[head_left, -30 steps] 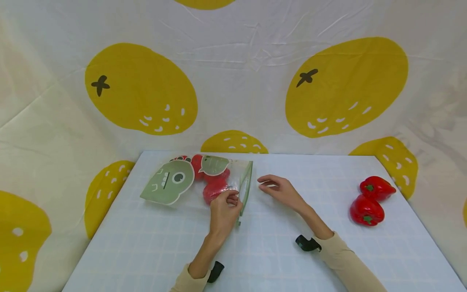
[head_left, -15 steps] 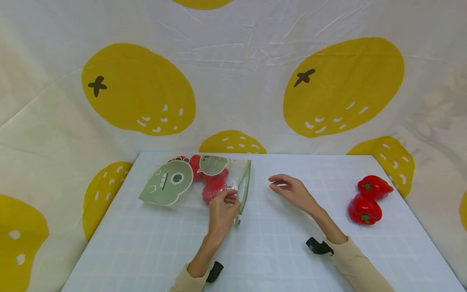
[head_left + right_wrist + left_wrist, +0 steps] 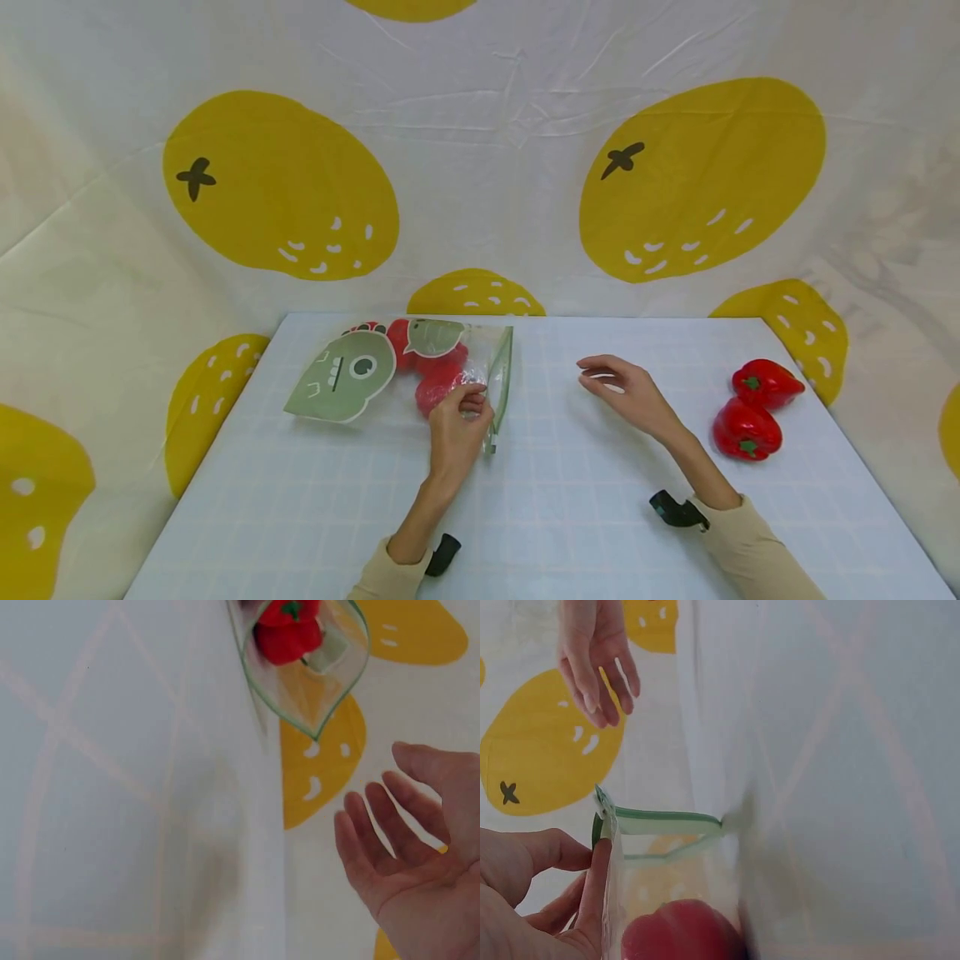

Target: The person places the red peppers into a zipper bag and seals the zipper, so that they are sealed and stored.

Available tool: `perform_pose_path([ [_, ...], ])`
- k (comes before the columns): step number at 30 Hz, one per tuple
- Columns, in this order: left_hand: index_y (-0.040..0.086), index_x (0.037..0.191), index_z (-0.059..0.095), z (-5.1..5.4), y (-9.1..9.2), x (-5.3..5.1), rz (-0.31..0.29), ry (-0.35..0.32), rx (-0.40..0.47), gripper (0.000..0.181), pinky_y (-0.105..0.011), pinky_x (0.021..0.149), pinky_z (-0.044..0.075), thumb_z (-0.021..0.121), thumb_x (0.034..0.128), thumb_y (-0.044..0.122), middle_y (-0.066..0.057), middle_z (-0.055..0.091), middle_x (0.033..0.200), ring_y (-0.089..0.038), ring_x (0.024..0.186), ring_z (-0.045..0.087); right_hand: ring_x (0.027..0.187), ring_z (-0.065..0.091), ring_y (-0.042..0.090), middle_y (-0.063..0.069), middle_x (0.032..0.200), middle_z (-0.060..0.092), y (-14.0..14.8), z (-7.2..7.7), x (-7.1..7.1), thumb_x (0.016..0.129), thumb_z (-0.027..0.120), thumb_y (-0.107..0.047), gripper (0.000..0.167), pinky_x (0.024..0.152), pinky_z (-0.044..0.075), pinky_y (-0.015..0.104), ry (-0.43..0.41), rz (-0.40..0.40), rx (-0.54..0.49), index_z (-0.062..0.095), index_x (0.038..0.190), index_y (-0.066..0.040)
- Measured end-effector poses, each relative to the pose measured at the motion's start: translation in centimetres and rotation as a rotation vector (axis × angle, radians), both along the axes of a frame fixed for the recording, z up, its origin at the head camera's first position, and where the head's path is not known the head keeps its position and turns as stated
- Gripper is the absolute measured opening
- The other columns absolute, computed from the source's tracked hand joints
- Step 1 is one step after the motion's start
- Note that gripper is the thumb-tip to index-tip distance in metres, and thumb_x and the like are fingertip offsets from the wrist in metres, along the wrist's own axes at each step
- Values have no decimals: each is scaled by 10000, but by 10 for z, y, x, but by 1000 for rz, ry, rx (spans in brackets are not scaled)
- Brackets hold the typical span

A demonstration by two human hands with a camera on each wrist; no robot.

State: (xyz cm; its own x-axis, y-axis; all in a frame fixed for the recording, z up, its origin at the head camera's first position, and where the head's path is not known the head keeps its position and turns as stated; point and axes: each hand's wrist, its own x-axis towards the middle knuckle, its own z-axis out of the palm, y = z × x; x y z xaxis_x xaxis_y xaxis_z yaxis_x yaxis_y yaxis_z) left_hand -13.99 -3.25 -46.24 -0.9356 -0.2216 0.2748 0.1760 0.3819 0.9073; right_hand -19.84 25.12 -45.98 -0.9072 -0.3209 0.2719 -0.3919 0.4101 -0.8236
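Note:
A clear zip bag (image 3: 408, 408) with a green cartoon print lies at the left of the table, its green-edged mouth facing right. Red peppers (image 3: 682, 930) show through the plastic. With thumb and fingers, my left hand (image 3: 459, 425) pinches the bag's upper layer near the mouth, and in the right wrist view the mouth (image 3: 316, 737) gapes. Apart from the bag, my right hand (image 3: 630, 396) hovers over the table with loosely bent fingers and holds nothing. Two red bell peppers, one (image 3: 767, 383) behind the other (image 3: 747, 429), sit to its right.
A white table (image 3: 555, 533) with a faint grid carries everything. Behind it hangs a pale cloth (image 3: 487, 192) printed with large yellow fruit. Each wrist bears a small black camera, the right one (image 3: 677, 508) just by the sleeve.
My right hand has moved to the right, away from the bag mouth and closer to the two loose peppers. My left hand keeps its pinch on the bag, almost still.

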Motion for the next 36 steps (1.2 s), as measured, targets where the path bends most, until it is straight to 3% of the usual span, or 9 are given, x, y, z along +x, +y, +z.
perform_pose_path([
  [6,-16,1032,757,0,0,-1,-4,44,3,184,-285,707,620,769,849,-18,-89,741,857,-198,747,720,1107,667,235,124,1240,698,12,3,4,984,706,-186,329,1002,527,418,15,-52,50,669,1285,-58],
  [10,-6,1036,759,2,0,-2,-4,40,0,186,-293,720,622,773,850,-14,-89,744,867,-197,754,723,1134,653,236,105,1263,691,22,4,6,991,699,-235,346,1016,516,432,23,-92,93,663,1296,-76],
  [13,-5,1038,759,2,0,-3,-2,33,0,191,-297,719,622,775,848,-13,-88,744,865,-196,753,721,1152,644,258,99,1274,685,30,4,9,988,703,-248,360,1017,517,281,35,-125,115,657,1301,-75],
  [17,-3,1046,758,3,1,-4,-3,20,3,200,-297,720,622,784,848,13,-86,743,871,-195,760,720,1173,624,304,120,1293,674,41,6,15,989,701,-252,373,980,418,82,44,-168,133,650,1310,-70],
  [22,-4,1048,758,4,2,-5,0,26,3,202,-303,721,623,783,849,19,-87,743,875,-196,759,717,1192,603,289,127,1317,661,54,8,21,989,697,-288,391,940,359,19,38,-231,161,647,1326,-96],
  [33,-10,1050,755,7,1,-7,-11,24,5,198,-322,737,626,780,856,18,-90,747,883,-202,769,723,1238,552,329,144,1376,623,82,10,38,968,719,-321,452,865,414,83,14,-357,213,631,1355,-104],
  [36,4,1053,758,7,1,-8,-13,23,7,199,-315,741,624,785,857,27,-85,748,890,-197,772,722,1237,541,347,159,1373,620,89,11,42,979,703,-323,443,924,531,266,8,-386,220,633,1353,-97],
])
